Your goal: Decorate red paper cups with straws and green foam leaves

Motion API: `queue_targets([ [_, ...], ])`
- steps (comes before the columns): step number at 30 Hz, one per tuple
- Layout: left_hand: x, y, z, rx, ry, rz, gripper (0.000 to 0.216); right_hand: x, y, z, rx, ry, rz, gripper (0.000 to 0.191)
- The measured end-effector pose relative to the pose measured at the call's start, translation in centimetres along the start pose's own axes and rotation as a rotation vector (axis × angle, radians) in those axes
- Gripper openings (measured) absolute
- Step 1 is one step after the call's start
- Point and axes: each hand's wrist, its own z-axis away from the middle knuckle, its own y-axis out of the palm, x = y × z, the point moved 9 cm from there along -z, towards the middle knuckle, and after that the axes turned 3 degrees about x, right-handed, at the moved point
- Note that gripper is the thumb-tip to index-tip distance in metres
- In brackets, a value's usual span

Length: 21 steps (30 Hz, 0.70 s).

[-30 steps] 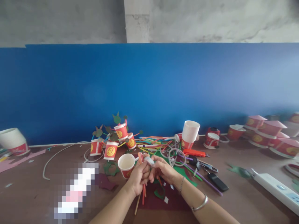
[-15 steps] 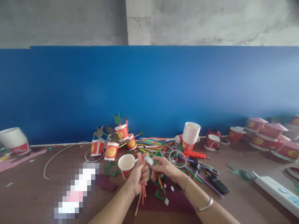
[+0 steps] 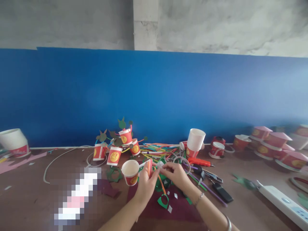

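Observation:
My left hand [image 3: 147, 183] is closed around a small bundle of orange and red straws [image 3: 149, 167], with their upper ends showing above the thumb. Pinched in the fingertips of my right hand [image 3: 177, 174] is a small whitish roll of tape [image 3: 159, 165], close to my left thumb. Left of the hands stands a red and white paper cup [image 3: 130, 180], open side up. Under the hands lie green paper scraps [image 3: 163, 201] and small white bits on a dark red sheet [image 3: 178, 211].
Cup figures with green paper heads [image 3: 114, 156] stand behind on the left. Loose coloured straws [image 3: 156, 147] lie at the back. On the right are a stack of cups [image 3: 195, 142], an orange utility knife [image 3: 199, 161], keys with a black fob [image 3: 222, 192] and a white power strip [image 3: 282, 200].
The bundle of straws has been turned and raised, so its lower ends no longer hang in front. My right hand and the tape have shifted slightly to the right.

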Motion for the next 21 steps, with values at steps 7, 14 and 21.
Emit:
queue_targets([
  [7, 0.1, 0.5, -0.2, 0.098, -0.058, -0.068, 0.027, 0.3, 0.2, 0.9, -0.042, -0.093, -0.014, 0.026],
  [14, 0.1, 0.1, -0.5, 0.117, -0.068, -0.138, 0.027, 2.7, 0.2, 1.5, -0.069, -0.281, 0.258, 0.032],
  [21, -0.8, -0.2, -0.5, 0.106, 0.016, -0.216, 0.025, 3.9, 0.7, 2.0, -0.03, -0.442, 0.462, 0.039],
])
